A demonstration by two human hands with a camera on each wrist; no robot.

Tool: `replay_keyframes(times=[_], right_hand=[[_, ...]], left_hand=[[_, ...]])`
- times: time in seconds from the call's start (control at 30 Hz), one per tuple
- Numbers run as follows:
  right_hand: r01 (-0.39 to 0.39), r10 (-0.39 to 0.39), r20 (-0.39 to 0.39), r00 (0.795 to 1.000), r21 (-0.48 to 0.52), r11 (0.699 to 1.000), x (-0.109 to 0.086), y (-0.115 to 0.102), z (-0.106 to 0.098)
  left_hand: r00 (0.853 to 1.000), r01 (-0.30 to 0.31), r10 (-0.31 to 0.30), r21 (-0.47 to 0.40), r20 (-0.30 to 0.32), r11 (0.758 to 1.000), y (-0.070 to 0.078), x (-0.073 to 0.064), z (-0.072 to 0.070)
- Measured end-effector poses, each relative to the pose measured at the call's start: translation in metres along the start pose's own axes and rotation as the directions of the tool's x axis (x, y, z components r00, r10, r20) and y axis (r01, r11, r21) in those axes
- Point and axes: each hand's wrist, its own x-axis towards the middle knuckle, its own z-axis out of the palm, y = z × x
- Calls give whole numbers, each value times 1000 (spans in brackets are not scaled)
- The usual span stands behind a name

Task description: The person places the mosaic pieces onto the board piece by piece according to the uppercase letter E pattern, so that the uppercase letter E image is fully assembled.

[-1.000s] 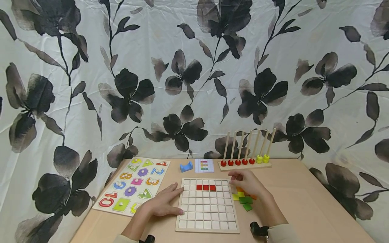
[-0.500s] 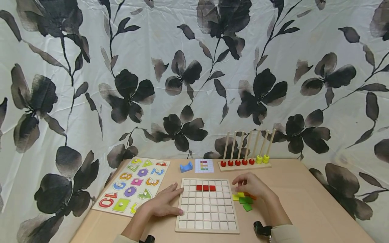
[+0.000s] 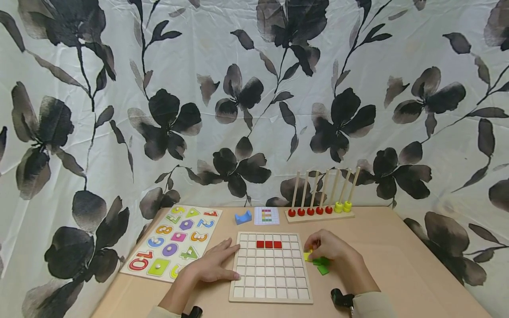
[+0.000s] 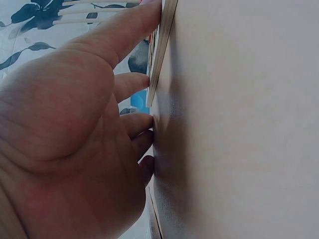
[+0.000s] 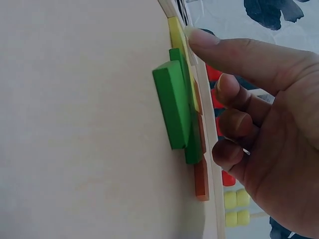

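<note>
A spread left hand [image 3: 214,265] touches the left edge of a grid board [image 3: 271,276]; the right hand [image 3: 333,248], fingers bent, is at coloured tiles [image 3: 321,262], grip unclear.

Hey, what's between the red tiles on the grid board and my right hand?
In the head view, uncovered white squares and the grid board's rim lie between the red tiles and your right hand.

Red 1 [image 3: 210,213] and 10 [image 3: 138,261], blue 2 [image 3: 205,224], orange 3 [image 3: 199,236] and 8 [image 3: 164,229] on the white number board [image 3: 210,231]
</note>
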Motion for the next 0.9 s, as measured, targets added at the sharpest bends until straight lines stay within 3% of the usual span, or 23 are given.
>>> replay_keyframes(times=[0.2, 0.6, 0.9], right_hand=[[-33, 32, 26, 999, 23, 999, 1, -1, 3], [-43, 40, -79, 996, -36, 998, 2, -3, 7], [-38, 35, -85, 996, -41, 998, 2, -1, 8]], left_hand=[[1000, 1, -1, -8, 3, 1000, 1, 0, -1], [1000, -6, 6, -3, 1, 1000, 0, 0, 0], [1000, 1, -1, -6, 3, 1000, 0, 1, 0]])
